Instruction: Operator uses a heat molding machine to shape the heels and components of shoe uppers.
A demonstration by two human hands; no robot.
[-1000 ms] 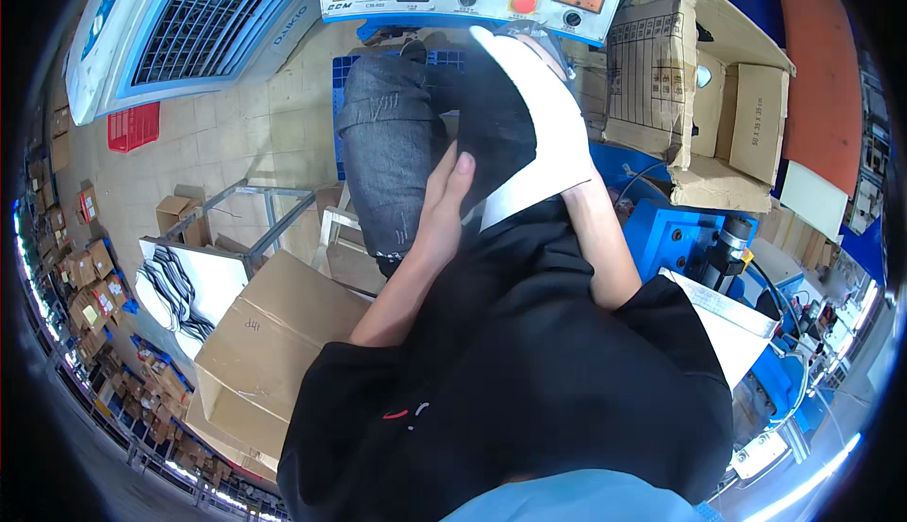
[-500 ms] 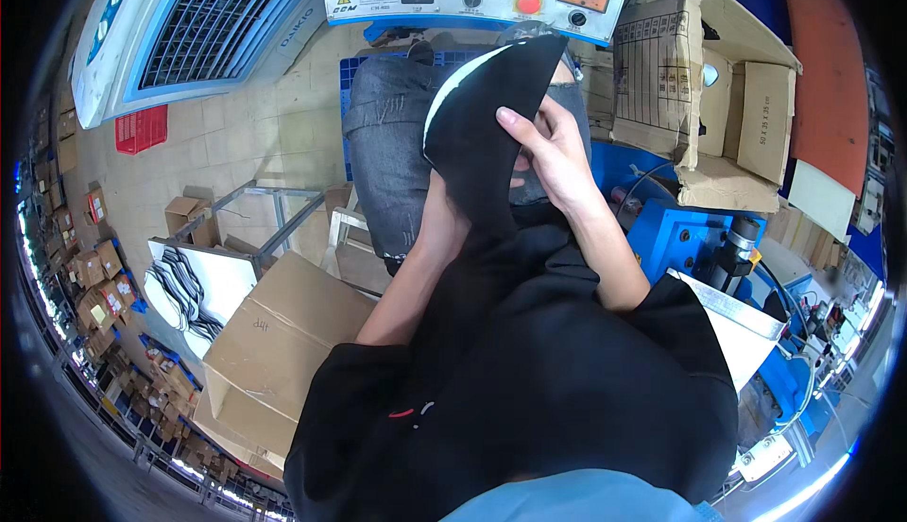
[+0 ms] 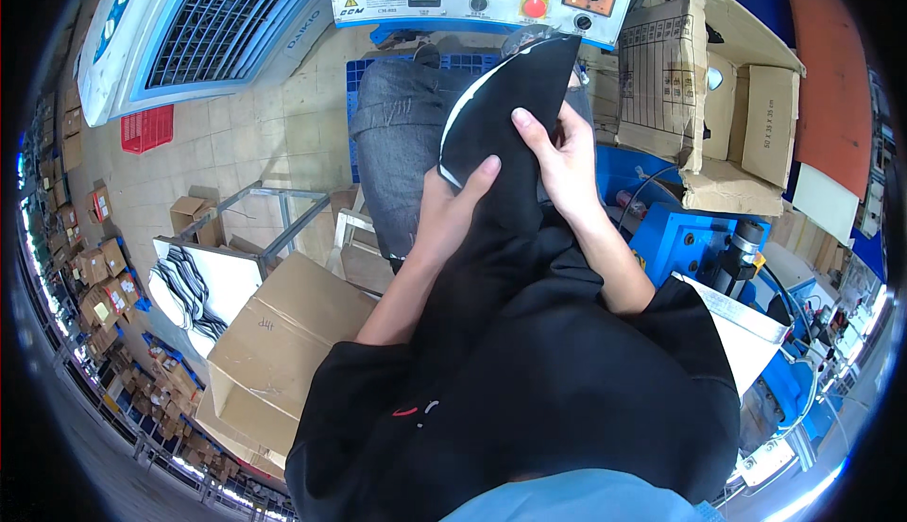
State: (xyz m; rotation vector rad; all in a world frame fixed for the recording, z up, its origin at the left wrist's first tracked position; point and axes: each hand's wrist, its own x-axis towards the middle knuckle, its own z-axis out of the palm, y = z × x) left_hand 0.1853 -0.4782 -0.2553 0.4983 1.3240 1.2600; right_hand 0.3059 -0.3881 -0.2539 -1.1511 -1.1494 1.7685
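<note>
Above my lap, both hands hold a black curved piece of material (image 3: 501, 102) with a white strip along its left edge. It tapers to a point at the upper right. My left hand (image 3: 452, 208) grips its lower left side, thumb lying on the black face and fingers hidden underneath. On the right edge, my right hand (image 3: 567, 168) pinches the piece, thumb on top and the other fingers bent behind it. The lower end of the piece blends into my black shirt, so its border there is hard to make out.
A machine panel (image 3: 444, 2) with knobs and a red button stands ahead. An open carton (image 3: 657, 87) is at the right, above blue machinery (image 3: 675, 243). At the left are another carton (image 3: 283, 324), a white board (image 3: 217, 281) bearing black-and-white strips, and a vented unit (image 3: 227, 31).
My left thumb has come up onto the black face of the piece; before, it was hidden. The piece and both hands sit slightly further right in view, as does the background.
</note>
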